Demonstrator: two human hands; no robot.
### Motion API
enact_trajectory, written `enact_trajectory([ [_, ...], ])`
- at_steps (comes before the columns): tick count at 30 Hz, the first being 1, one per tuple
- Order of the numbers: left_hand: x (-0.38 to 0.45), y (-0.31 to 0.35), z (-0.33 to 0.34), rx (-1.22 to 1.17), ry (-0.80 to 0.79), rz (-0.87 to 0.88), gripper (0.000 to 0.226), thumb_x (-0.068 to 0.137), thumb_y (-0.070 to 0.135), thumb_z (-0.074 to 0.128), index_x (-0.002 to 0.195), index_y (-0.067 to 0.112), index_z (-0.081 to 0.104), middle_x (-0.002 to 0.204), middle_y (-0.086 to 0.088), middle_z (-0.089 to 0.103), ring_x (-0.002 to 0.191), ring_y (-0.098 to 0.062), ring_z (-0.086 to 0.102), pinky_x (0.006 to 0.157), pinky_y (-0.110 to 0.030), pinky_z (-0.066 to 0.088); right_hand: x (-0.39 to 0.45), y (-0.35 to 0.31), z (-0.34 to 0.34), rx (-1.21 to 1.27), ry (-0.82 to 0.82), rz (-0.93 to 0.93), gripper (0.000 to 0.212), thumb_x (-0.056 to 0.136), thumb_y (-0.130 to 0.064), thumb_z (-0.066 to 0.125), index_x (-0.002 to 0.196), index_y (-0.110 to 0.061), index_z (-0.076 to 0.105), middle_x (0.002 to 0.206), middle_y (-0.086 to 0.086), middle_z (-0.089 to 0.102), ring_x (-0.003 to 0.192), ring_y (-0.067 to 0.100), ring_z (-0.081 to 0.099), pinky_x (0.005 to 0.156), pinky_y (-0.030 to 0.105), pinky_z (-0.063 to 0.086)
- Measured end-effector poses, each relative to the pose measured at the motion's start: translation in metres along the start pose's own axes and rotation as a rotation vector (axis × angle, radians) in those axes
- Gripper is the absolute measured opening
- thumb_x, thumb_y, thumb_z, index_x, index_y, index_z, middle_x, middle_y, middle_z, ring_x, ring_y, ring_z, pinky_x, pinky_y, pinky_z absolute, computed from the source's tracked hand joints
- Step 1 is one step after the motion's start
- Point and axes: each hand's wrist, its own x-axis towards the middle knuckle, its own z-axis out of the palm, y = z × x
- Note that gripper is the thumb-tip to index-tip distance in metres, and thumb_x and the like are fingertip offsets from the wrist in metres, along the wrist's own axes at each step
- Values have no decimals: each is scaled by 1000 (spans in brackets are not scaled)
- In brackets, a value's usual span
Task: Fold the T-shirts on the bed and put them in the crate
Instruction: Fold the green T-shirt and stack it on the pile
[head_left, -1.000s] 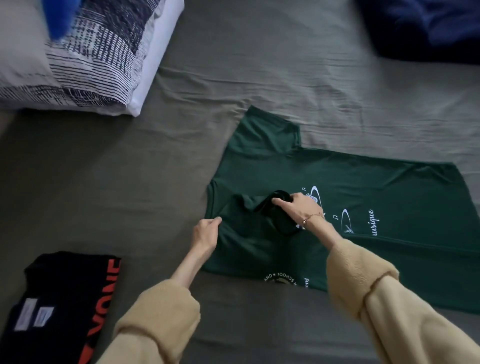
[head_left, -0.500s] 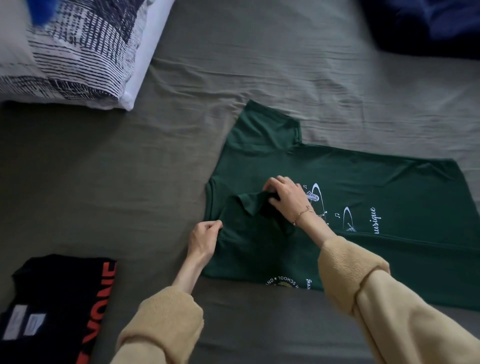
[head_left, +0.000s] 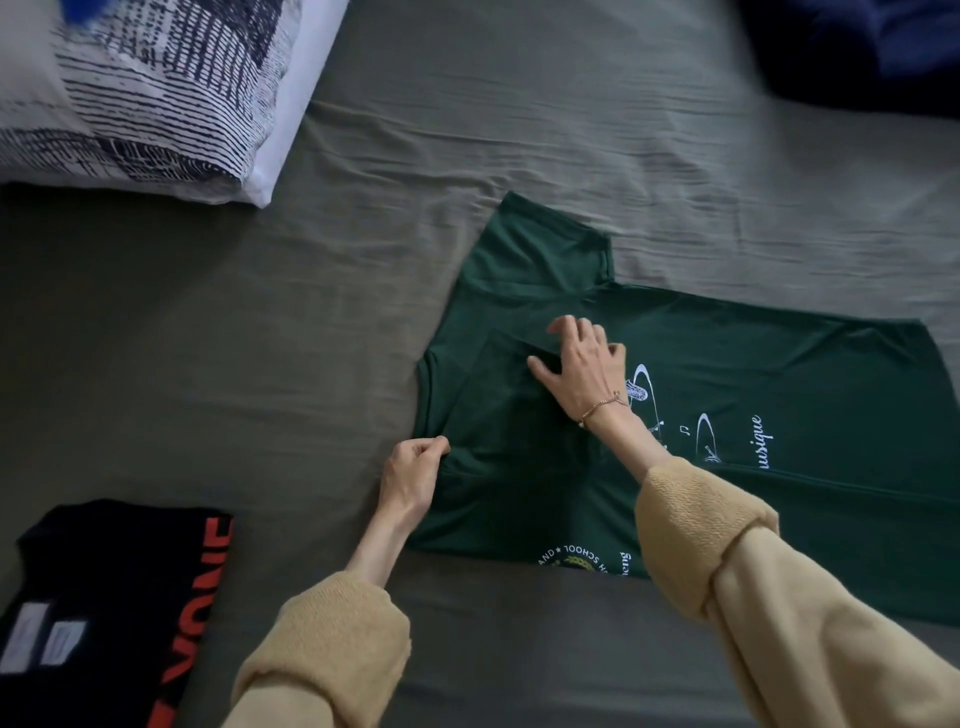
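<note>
A green T-shirt (head_left: 737, 395) lies spread on the grey bed sheet (head_left: 311, 364), filling the view from the centre out to 3 o'clock, its neck end toward 9 o'clock and its hem toward the right edge. One sleeve sticks out flat toward 12 o'clock; the near sleeve is folded in over the chest. White print runs across the front, with a round crest at the shirt's near edge, about 6 o'clock of the cloth.

The right hand (head_left: 584, 371) rests flat on the folded-in sleeve at the middle of the shirt, fingers straight and spread, pressing the cloth down rather than gripping it. A thin bracelet (head_left: 602, 408) circles that wrist. The left hand (head_left: 413, 470) sits at the shirt's 8 o'clock corner, by the shoulder, with thumb and curled fingers pinching the edge of the fabric. Both arms wear tan sleeves (head_left: 701, 525) pushed up at the cuffs.

A black shirt (head_left: 104, 597) with red lettering lies folded at 7 o'clock of the view, well apart from the green one. A striped pillow (head_left: 156, 93) is at 11 o'clock, and a dark blue cloth (head_left: 857, 52) sits at 1 o'clock
</note>
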Motion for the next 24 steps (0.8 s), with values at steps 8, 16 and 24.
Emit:
enact_trajectory([
  [8,-7,5,-3,5,-29,17,36,74,40,62,70,5,68,69,-9,63,69,-20,57,67,-33,43,-42,37,-28,74,-240,390,55,78,-59,60,104,-12,54,111,5,60,108,28,57,86,37,41],
  [16,-38,-5,1,494,203,332,41,97,38,48,113,1,58,59,-1,54,57,-19,55,58,-34,42,-50,38,-17,111,-230,324,28,97,-33,43,100,-9,57,111,16,62,103,33,56,85,36,38],
  [24,-43,-3,3,825,304,376,45,98,43,41,121,5,53,69,-12,68,66,-29,68,51,-30,36,-54,45,-1,78,-47,325,36,101,-33,36,121,-3,42,108,22,62,99,40,59,75,40,41],
])
